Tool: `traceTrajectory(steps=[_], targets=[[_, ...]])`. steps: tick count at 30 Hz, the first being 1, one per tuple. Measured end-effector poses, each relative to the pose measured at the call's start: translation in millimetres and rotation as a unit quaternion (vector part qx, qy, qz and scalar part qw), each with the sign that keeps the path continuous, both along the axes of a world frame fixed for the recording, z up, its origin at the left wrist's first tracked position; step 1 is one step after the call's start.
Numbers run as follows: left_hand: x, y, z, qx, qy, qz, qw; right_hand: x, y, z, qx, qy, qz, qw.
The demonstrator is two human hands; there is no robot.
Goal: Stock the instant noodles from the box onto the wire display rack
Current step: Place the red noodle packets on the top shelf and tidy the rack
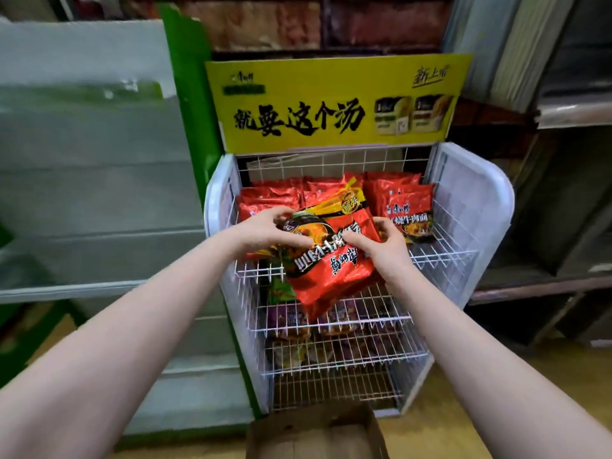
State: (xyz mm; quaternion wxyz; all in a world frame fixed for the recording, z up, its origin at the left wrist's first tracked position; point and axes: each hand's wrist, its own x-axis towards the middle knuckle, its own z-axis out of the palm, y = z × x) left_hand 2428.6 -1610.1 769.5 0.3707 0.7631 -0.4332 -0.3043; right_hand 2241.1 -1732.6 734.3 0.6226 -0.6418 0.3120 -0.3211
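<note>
Both my hands hold a large red instant noodle pack (334,276) over the front edge of the top shelf of the white wire display rack (463,226). My left hand (268,230) grips its upper left part, and my right hand (384,243) pinches its right edge. The pack is tilted, its lower end hanging past the shelf front. Behind it, several red noodle packs (404,207) stand in rows on the top shelf. The open cardboard box (314,435) sits on the floor below the rack.
Purple and green packs (291,319) lie on the rack's lower shelves. A yellow sign (331,104) tops the rack. A green-edged shelving unit (188,111) stands to the left, dark shelves (546,260) to the right.
</note>
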Motion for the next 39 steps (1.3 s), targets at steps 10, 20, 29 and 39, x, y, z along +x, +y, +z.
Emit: traceTrajectory(steps=[10,20,29,39], targets=[[-2.5,-13.5,16.1,0.007,0.146,-0.095,0.985,20.0,-2.2,25.1,-0.173,0.092,0.068,0.978],[-0.5,-35.9,-7.3,-0.084,0.263,0.008,0.961,26.3,-33.9,47.1,-0.237,0.158,0.071,0.956],[-1.2,-72.0,-35.7,-0.240,0.484,0.181,0.822,21.9,-89.9,30.1,-0.127,-0.009,-0.046,0.991],[-27.3,-148.1,-26.7,-0.370,0.546,0.256,0.707,37.2,-144.0,12.9,0.018,-0.025,0.098,0.995]])
